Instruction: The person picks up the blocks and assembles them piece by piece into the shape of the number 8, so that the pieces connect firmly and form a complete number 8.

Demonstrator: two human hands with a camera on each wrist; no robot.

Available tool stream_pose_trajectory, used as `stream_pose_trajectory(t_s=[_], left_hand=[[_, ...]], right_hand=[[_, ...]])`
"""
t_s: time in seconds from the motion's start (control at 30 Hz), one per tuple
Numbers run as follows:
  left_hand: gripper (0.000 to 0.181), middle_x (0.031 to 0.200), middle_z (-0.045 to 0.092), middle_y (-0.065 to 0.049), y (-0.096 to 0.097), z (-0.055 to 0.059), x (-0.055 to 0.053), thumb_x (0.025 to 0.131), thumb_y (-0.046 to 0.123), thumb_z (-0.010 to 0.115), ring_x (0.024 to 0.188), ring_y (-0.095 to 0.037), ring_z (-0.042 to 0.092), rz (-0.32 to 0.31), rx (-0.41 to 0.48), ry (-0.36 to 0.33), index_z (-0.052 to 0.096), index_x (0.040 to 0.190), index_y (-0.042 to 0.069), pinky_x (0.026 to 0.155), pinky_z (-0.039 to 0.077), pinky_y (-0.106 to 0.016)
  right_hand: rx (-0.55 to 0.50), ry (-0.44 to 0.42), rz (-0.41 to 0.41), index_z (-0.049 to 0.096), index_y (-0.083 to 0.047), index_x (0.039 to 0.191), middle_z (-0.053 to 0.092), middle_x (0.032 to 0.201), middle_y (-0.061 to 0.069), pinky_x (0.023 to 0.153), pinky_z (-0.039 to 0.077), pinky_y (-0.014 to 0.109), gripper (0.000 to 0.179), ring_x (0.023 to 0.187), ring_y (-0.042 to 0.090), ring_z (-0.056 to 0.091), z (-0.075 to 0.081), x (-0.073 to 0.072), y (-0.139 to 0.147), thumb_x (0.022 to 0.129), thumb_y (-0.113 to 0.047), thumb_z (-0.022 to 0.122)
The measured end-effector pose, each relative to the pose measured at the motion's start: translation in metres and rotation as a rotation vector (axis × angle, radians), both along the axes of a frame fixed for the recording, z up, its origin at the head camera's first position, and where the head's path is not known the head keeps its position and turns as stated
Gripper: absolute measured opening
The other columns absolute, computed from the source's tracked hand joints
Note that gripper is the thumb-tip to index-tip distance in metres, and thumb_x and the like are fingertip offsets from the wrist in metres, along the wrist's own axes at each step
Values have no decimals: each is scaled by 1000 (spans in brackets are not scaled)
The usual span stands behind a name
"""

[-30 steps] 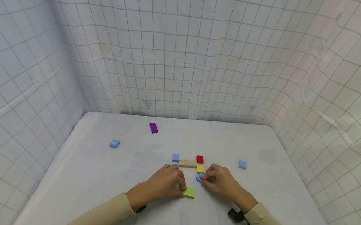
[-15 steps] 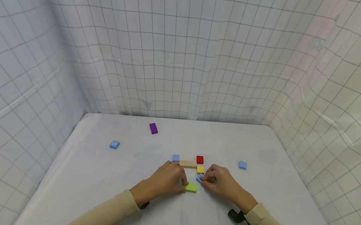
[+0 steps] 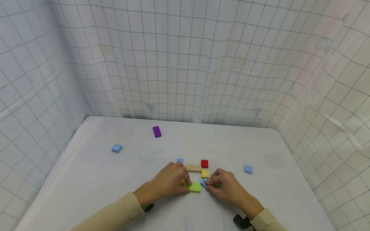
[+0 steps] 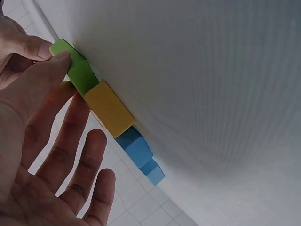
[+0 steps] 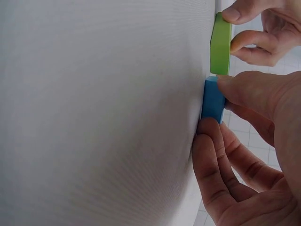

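A lime green block (image 3: 195, 187) lies flat on the table, its left end pinched between the thumb and forefinger of my left hand (image 3: 170, 181). The other left fingers spread loosely in the left wrist view, beside a yellow block (image 4: 110, 109) and blue blocks (image 4: 136, 147) lined up past the green one. My right hand (image 3: 226, 185) pinches a small blue block (image 5: 213, 100), which sits turned at an angle just right of the green block. Directly behind it are a yellow block (image 3: 205, 174) and a red block (image 3: 204, 163). A plain wooden block (image 3: 192, 168) stretches left from these.
Another blue block (image 3: 180, 161) shows behind my left hand. Farther off lie a purple block (image 3: 157, 131) at the back, a numbered blue block (image 3: 116, 148) to the left and a blue block (image 3: 248, 169) to the right. Gridded white curtains (image 3: 189, 58) enclose the white table (image 3: 131, 133).
My left hand has slid the green block forward, away from me, and straightened it until it lies beside the small blue block. My right hand has stayed in place.
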State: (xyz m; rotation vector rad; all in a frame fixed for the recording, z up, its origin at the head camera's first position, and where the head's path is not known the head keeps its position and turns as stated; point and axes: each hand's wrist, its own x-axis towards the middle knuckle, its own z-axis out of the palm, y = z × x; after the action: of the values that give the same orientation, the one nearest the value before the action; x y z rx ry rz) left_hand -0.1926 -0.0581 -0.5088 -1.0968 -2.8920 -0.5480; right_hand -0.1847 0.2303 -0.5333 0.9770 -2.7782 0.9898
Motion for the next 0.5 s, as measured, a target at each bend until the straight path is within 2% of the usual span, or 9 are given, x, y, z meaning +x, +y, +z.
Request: stream_pose_trajectory(t_s=[0.5], left_hand=[[20, 104, 86, 8, 0, 1, 2, 92, 36, 103, 105, -16, 67, 27, -15, 40, 96, 105, 22, 96, 59, -40]], right_hand=[[2, -1, -1, 92, -18, 101, 77, 106, -3, 79, 63, 21, 8, 92, 0, 68, -2, -1, 0, 99, -11, 94]])
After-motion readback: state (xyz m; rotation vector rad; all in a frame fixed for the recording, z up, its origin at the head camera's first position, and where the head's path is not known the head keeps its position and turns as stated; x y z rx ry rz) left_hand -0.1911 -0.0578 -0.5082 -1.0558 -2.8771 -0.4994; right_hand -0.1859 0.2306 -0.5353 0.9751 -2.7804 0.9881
